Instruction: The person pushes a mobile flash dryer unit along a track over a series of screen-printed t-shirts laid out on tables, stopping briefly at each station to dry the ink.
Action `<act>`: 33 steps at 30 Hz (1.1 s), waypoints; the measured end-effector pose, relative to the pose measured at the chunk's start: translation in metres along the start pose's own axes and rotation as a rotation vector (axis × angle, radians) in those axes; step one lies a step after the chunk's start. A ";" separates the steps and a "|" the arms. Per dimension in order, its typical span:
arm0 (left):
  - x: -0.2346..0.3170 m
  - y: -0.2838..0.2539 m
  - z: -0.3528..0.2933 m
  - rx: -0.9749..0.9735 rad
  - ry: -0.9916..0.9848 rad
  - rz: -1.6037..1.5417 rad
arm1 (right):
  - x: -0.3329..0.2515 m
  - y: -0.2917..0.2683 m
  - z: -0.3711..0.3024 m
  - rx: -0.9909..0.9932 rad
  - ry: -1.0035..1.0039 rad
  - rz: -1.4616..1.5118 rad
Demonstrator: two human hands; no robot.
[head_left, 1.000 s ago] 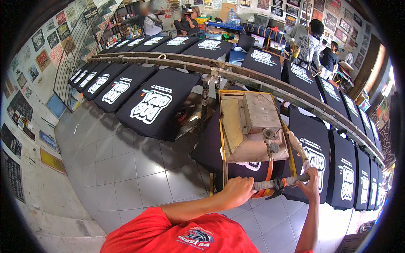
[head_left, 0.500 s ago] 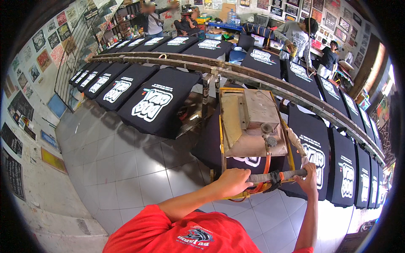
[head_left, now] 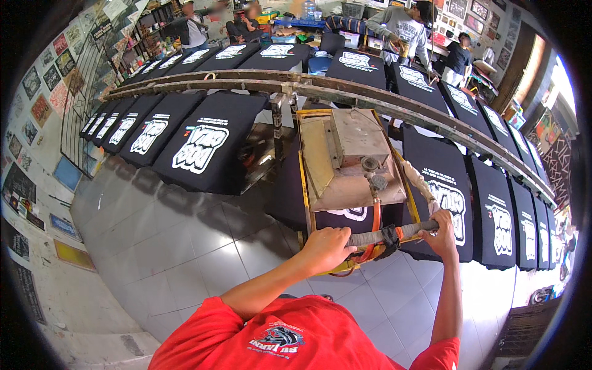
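Note:
Both my hands hold the cloth-wrapped handle bar (head_left: 367, 238) of a boxy metal dryer (head_left: 351, 185) on a yellow frame. My left hand (head_left: 328, 248) closes around the bar's left end; my right hand (head_left: 443, 235) grips its right end. An orange hose (head_left: 377, 213) runs from a valve on the dryer's top toward the bar, where black wrapping is bound. Beneath the dryer lies a black T-shirt (head_left: 285, 198), its white print mostly covered. Black shirts with white lettering flank it: one on the left (head_left: 228, 151), another on the right (head_left: 419, 157).
A long double rail (head_left: 243, 83) crosses beyond the dryer, with rows of printed black shirts along both sides. Past it, a person in a grey top (head_left: 404, 31) stands by the shirts; several other people are farther back. Grey floor tiles (head_left: 191, 246) lie to my left.
The scene has shifted left and slightly up in the picture, the dryer and my hands with it. Both hands keep their grip on the handle bar.

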State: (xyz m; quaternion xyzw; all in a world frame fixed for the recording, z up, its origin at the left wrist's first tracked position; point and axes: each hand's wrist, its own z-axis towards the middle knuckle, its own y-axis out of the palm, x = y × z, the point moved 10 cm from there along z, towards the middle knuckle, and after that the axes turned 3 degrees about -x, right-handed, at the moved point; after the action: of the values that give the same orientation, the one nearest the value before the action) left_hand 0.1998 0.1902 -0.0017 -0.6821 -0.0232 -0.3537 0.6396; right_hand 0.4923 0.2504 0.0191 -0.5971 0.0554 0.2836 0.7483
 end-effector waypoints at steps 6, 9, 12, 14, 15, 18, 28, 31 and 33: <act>0.003 0.000 0.001 -0.001 -0.013 0.001 | 0.008 0.000 0.000 -0.019 0.045 0.030; 0.003 0.000 0.000 0.002 -0.007 0.002 | 0.011 0.001 0.001 -0.024 0.031 0.015; 0.005 0.001 0.000 0.006 -0.001 0.008 | 0.015 0.004 -0.001 -0.008 0.015 0.012; 0.006 0.001 0.000 -0.004 -0.012 0.031 | 0.016 0.003 0.000 -0.003 0.008 0.016; 0.006 0.001 0.000 0.001 -0.015 0.024 | 0.018 0.003 -0.001 -0.017 0.027 0.011; 0.007 0.000 0.000 0.007 -0.020 0.016 | 0.017 0.002 0.001 -0.050 0.032 0.001; 0.004 -0.007 0.003 0.047 -0.025 0.007 | 0.020 0.006 0.000 -0.065 0.099 -0.019; 0.008 -0.010 0.003 0.071 -0.048 0.097 | 0.015 0.003 -0.004 -0.038 0.084 -0.032; 0.010 -0.008 0.002 0.075 -0.053 0.126 | 0.009 0.000 -0.010 -0.014 0.061 -0.037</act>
State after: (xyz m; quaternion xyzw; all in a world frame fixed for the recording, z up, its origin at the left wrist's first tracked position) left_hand 0.2039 0.1893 0.0107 -0.6668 -0.0105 -0.2932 0.6851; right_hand 0.5020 0.2440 0.0123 -0.6117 0.0651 0.2517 0.7471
